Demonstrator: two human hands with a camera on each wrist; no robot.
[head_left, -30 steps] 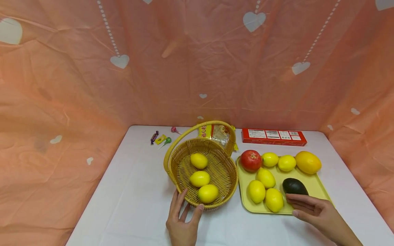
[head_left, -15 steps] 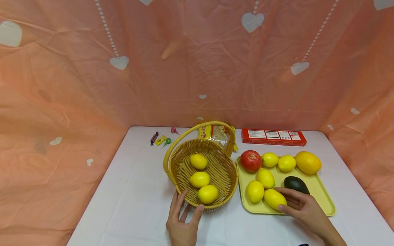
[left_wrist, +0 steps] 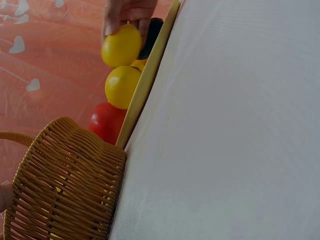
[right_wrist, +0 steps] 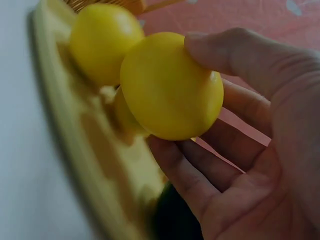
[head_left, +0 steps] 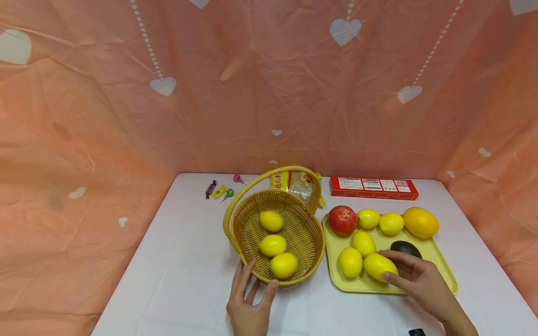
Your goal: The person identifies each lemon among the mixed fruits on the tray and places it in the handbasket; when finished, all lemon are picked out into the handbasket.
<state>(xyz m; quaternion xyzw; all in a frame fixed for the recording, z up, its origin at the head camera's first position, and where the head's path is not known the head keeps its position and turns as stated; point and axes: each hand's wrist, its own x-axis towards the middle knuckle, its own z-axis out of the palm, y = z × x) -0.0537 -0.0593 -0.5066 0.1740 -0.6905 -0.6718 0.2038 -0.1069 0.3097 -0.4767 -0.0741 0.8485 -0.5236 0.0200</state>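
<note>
My right hand (head_left: 424, 284) pinches a lemon (head_left: 380, 266) between thumb and fingers over the front of the yellow tray (head_left: 446, 275). In the right wrist view the thumb lies on one side of that lemon (right_wrist: 167, 87), fingertips on the other. A dark green avocado (head_left: 406, 248) lies behind the hand, partly hidden. Other lemons (head_left: 350, 262) sit to the left and behind. My left hand (head_left: 250, 308) rests with spread fingers against the near rim of the wicker basket (head_left: 304, 233); three lemons (head_left: 272, 245) lie inside. In the left wrist view the basket (left_wrist: 70, 190) hides most of that hand.
A red pomegranate (head_left: 343, 220) and an orange-yellow mango (head_left: 421, 222) occupy the tray's far corners. Behind stand a red box (head_left: 374, 188) and a food packet (head_left: 296, 183). Small candies (head_left: 219, 191) and lollipops (head_left: 229, 192) lie behind left. The basket's handle (head_left: 269, 173) arches upward.
My right hand moved left from beside the avocado and took hold of the front lemon, which has turned and shifted slightly back and right. My left hand and the basket stayed put.
</note>
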